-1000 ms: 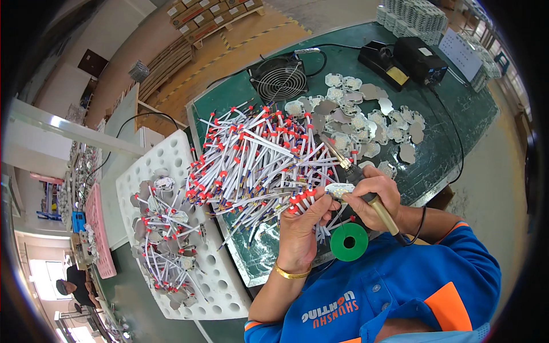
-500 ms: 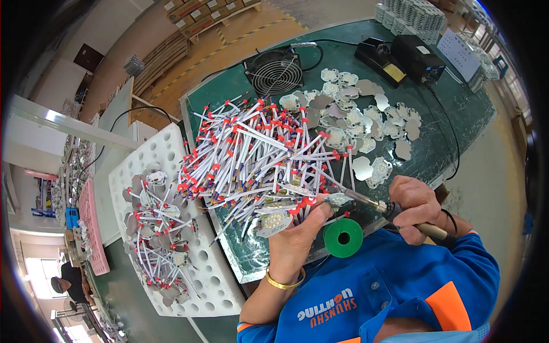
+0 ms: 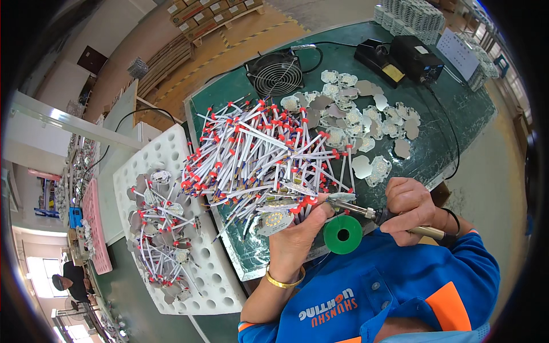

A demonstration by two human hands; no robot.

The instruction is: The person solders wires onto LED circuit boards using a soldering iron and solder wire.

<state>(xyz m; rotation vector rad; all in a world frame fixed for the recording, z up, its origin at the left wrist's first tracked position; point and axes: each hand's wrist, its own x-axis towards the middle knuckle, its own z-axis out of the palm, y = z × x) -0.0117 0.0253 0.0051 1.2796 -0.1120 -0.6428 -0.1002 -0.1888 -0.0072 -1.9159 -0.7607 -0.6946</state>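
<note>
The tip of the soldering iron (image 3: pixel 366 212) is too small to be made out against the small round board (image 3: pixel 273 220). Part of that board is covered by the left hand (image 3: pixel 297 240). The iron's handle end is hidden inside the right hand (image 3: pixel 412 208). The far boxes (image 3: pixel 414 14) are cut off at the rim.

Green workbench (image 3: pixel 457 126) on tan floor (image 3: pixel 189 74).

Single head-worn fisheye view, looking steeply down, close over the green workbench (image 3: pixel 446 143). Bench fills frame centre and upper right; floor at upper left; edges curve toward rim.
</note>
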